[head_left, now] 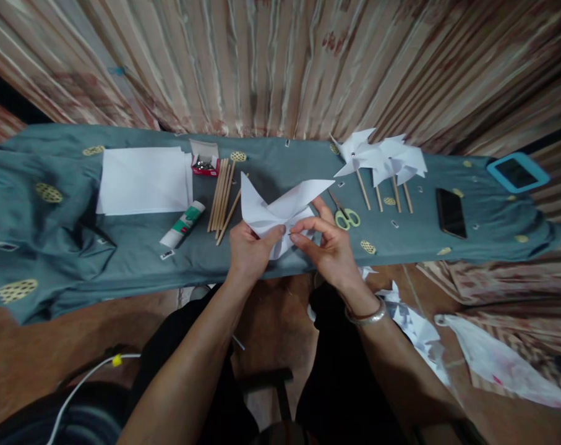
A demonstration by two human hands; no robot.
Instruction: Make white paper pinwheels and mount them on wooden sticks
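A folded white paper pinwheel (284, 210) is in front of me, above the near edge of the cloth. My left hand (252, 247) grips its lower left side, the thumb pressed near the centre. At that centre my right hand (325, 244) pinches a tiny dark pin-like thing (291, 233) between thumb and forefinger; its exact kind is too small to tell. Other right-hand fingers reach behind the paper. Several wooden sticks (222, 194) lie left of the pinwheel, beside a red box of small metal pieces (205, 164). Green-handled scissors (347, 218) rest just right of my right hand.
White paper sheets (143, 179) and a glue stick (184, 224) lie left. Pinwheels on sticks (391, 157), a black phone (451, 213) and a blue-framed device (518, 172) lie right on the green cloth (289, 164). Paper scraps (414, 327) and a plastic bag (498, 361) are on the floor.
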